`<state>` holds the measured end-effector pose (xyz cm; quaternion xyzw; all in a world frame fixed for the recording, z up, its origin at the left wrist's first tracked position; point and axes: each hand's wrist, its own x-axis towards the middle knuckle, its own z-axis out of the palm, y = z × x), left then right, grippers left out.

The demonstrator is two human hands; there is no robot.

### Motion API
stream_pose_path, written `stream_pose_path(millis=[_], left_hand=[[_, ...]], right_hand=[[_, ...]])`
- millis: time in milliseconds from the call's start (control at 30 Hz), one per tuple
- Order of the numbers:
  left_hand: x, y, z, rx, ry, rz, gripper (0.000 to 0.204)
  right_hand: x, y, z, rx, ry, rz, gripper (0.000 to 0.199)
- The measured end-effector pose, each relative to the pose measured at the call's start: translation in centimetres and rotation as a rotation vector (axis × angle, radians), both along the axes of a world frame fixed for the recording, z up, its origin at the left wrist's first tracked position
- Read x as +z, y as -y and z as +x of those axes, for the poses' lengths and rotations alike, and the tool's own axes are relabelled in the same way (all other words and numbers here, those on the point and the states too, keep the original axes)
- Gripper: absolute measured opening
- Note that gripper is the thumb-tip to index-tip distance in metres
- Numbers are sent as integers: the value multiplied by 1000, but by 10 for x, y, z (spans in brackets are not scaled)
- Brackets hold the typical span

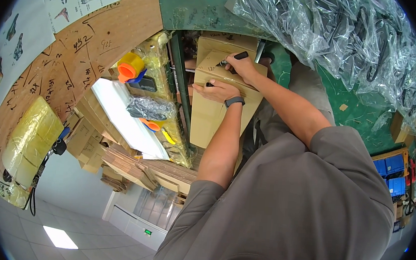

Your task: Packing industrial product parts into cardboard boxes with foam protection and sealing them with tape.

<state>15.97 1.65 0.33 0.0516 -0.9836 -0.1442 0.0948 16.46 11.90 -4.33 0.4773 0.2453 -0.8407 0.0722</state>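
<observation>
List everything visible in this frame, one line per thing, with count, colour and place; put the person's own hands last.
cardboard box: one, brown, centre, under both hands
marker: one, black, in the right hand, tip on the box
tape rolls: a few, yellow and orange, left of the box
white board: one, slanting left of centre
flattened cartons: a stack, brown, lower left of the box
clear plastic bags: a heap holding dark items, upper right
blue bins: several, right edge
wristband: one, dark, on the left wrist
left hand: flat on the box
right hand: gripping the marker
</observation>
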Motion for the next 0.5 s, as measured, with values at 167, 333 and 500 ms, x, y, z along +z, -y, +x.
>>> stream_pose_path(millis=[167,333,500], left_hand=[[2,2,1,0,0,14,76],[2,1,2,15,11,14,75],[-2,5,1,-6,-4,-1,74]], right_hand=[[-3,3,-3,31,-10,29,17],[-19,0,5,-112,17,4,18],[-21,-1,0,37,-5,94,20]])
